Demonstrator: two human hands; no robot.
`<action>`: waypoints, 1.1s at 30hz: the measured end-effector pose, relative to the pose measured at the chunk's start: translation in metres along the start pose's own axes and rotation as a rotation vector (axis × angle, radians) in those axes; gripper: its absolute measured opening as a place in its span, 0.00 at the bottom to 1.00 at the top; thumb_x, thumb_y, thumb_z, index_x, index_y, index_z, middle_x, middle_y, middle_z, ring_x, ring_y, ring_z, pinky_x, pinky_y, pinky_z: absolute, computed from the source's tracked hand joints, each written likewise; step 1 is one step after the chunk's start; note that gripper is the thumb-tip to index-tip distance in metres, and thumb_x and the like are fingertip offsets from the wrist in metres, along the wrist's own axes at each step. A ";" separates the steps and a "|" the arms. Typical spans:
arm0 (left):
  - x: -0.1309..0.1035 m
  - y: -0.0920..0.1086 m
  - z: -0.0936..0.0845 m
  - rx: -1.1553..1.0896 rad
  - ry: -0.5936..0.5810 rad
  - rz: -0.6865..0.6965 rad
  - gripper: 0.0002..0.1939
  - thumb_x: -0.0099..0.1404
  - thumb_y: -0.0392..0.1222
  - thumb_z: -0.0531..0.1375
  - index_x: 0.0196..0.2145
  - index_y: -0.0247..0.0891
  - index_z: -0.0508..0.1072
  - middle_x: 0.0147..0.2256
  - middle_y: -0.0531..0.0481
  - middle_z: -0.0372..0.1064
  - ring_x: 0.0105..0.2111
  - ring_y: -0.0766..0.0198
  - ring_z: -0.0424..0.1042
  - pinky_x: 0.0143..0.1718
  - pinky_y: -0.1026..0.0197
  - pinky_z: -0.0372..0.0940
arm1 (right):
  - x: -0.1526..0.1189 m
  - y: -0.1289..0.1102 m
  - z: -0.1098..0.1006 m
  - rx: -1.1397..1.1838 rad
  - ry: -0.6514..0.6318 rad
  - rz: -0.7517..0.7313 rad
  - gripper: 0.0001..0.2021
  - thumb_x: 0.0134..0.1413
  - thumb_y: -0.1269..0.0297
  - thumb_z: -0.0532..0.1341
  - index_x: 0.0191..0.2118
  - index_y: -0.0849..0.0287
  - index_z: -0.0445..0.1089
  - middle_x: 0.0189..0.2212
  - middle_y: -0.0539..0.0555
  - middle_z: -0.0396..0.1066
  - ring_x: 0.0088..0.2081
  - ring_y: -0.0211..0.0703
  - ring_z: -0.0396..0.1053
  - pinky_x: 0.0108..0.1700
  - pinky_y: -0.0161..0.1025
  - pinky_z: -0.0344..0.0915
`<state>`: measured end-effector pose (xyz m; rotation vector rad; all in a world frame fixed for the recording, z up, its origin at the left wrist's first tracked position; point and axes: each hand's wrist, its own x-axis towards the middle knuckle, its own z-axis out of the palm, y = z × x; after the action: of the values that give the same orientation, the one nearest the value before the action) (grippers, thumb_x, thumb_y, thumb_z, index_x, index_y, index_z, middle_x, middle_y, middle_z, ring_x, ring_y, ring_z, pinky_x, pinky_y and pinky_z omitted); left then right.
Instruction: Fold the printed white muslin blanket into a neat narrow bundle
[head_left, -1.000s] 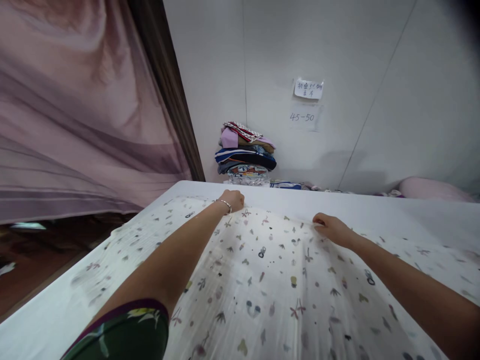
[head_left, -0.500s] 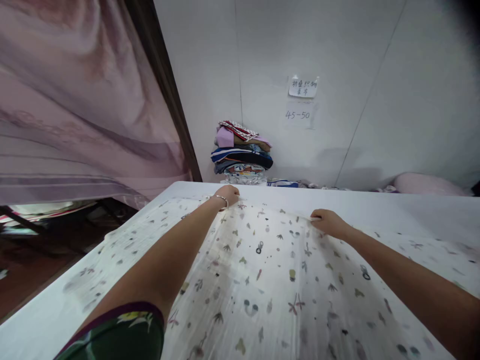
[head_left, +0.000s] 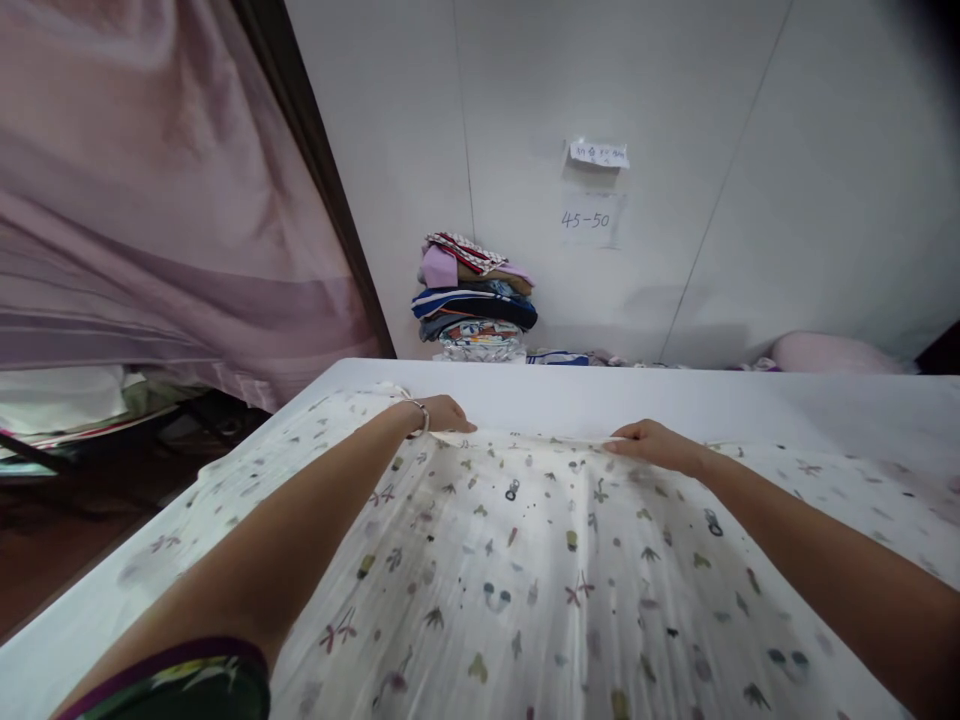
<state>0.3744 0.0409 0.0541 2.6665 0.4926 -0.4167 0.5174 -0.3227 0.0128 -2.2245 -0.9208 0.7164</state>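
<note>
A thin white cloth (head_left: 525,560) printed with small plants and shapes spreads over the white table (head_left: 540,388) and runs down toward me. Its far edge is pinched by my left hand (head_left: 448,413), which wears a silver bangle on the wrist. Further right, my right hand (head_left: 646,443) grips the same edge between thumb and fingers. Between the two hands the edge is nearly straight, with a narrow fold along it. More of the printed cloth lies on the table beyond both arms.
Behind the table a stack of folded fabrics (head_left: 476,300) stands against the white wall (head_left: 600,80). Two paper notes (head_left: 590,220) are stuck on the wall. A pink curtain (head_left: 172,180) hangs at the left, and a pink bundle (head_left: 832,352) is at the back right.
My left hand has come slightly nearer and to the left, and the cloth's edge between my hands is now straighter. My right hand keeps its grip. The view has shifted slightly.
</note>
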 end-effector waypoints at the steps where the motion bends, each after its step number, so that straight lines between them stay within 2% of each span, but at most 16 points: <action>1: -0.001 0.000 0.002 -0.021 0.019 0.000 0.17 0.43 0.58 0.63 0.24 0.41 0.77 0.25 0.53 0.73 0.32 0.61 0.69 0.33 0.65 0.60 | 0.000 0.000 0.001 0.006 0.011 -0.006 0.23 0.45 0.41 0.59 0.35 0.57 0.76 0.38 0.55 0.74 0.42 0.54 0.68 0.44 0.43 0.63; 4: -0.003 0.000 0.006 -0.071 0.103 0.008 0.17 0.47 0.57 0.61 0.25 0.40 0.77 0.25 0.53 0.73 0.30 0.62 0.69 0.31 0.66 0.61 | 0.000 0.002 0.004 0.058 0.055 0.011 0.24 0.46 0.42 0.59 0.36 0.58 0.76 0.44 0.56 0.72 0.46 0.55 0.67 0.47 0.44 0.63; 7: -0.002 0.002 0.008 -0.120 0.235 0.014 0.19 0.53 0.56 0.56 0.29 0.38 0.77 0.24 0.52 0.71 0.27 0.64 0.67 0.27 0.66 0.60 | 0.001 0.005 0.003 0.140 0.135 0.076 0.23 0.48 0.45 0.59 0.41 0.58 0.75 0.49 0.58 0.68 0.50 0.54 0.65 0.48 0.44 0.63; 10: -0.001 0.006 0.010 -0.148 0.357 0.047 0.20 0.57 0.56 0.52 0.30 0.38 0.75 0.24 0.53 0.70 0.27 0.65 0.67 0.27 0.66 0.60 | 0.004 0.008 0.000 0.172 0.225 0.104 0.19 0.49 0.49 0.58 0.40 0.56 0.75 0.47 0.57 0.70 0.49 0.52 0.65 0.47 0.43 0.63; 14: 0.002 0.012 0.013 -0.139 0.467 0.080 0.18 0.59 0.52 0.51 0.29 0.38 0.74 0.26 0.51 0.70 0.29 0.63 0.68 0.30 0.65 0.60 | 0.006 0.011 0.000 0.018 0.300 -0.019 0.19 0.50 0.47 0.56 0.36 0.57 0.74 0.39 0.58 0.73 0.41 0.51 0.68 0.42 0.42 0.64; 18: 0.006 0.015 0.017 -0.112 0.557 0.093 0.17 0.61 0.48 0.49 0.31 0.38 0.73 0.34 0.48 0.72 0.36 0.61 0.68 0.37 0.62 0.61 | 0.005 0.014 0.005 -0.091 0.230 -0.140 0.19 0.49 0.46 0.57 0.37 0.56 0.74 0.37 0.55 0.73 0.37 0.48 0.69 0.37 0.39 0.63; 24: 0.006 0.012 0.029 -0.063 0.467 0.220 0.15 0.61 0.48 0.51 0.32 0.39 0.74 0.37 0.50 0.71 0.35 0.63 0.69 0.39 0.63 0.61 | 0.008 0.024 0.004 -0.028 0.317 -0.121 0.18 0.49 0.48 0.56 0.33 0.58 0.72 0.29 0.53 0.72 0.32 0.45 0.67 0.32 0.38 0.60; 28: 0.001 0.012 0.035 0.023 0.368 0.293 0.19 0.58 0.56 0.55 0.37 0.40 0.73 0.40 0.51 0.70 0.35 0.62 0.69 0.38 0.63 0.62 | 0.008 0.027 0.003 -0.056 0.325 -0.100 0.16 0.49 0.50 0.55 0.31 0.58 0.71 0.27 0.51 0.71 0.30 0.44 0.65 0.32 0.37 0.58; 31: -0.001 0.013 0.036 0.178 0.333 0.282 0.25 0.53 0.59 0.59 0.44 0.42 0.72 0.44 0.51 0.70 0.41 0.60 0.69 0.41 0.63 0.61 | 0.006 0.025 0.005 -0.083 0.347 -0.098 0.16 0.49 0.51 0.54 0.31 0.58 0.71 0.26 0.51 0.70 0.30 0.44 0.65 0.32 0.37 0.58; 33: -0.001 0.014 0.036 0.252 0.335 0.250 0.22 0.53 0.56 0.60 0.43 0.43 0.72 0.44 0.51 0.71 0.43 0.59 0.69 0.42 0.63 0.60 | 0.006 0.023 0.006 -0.099 0.363 -0.103 0.16 0.50 0.51 0.54 0.32 0.58 0.71 0.27 0.51 0.71 0.31 0.44 0.65 0.33 0.37 0.58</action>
<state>0.3714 0.0131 0.0272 3.0102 0.2025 0.0478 0.5267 -0.3296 -0.0090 -2.2717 -0.8918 0.2112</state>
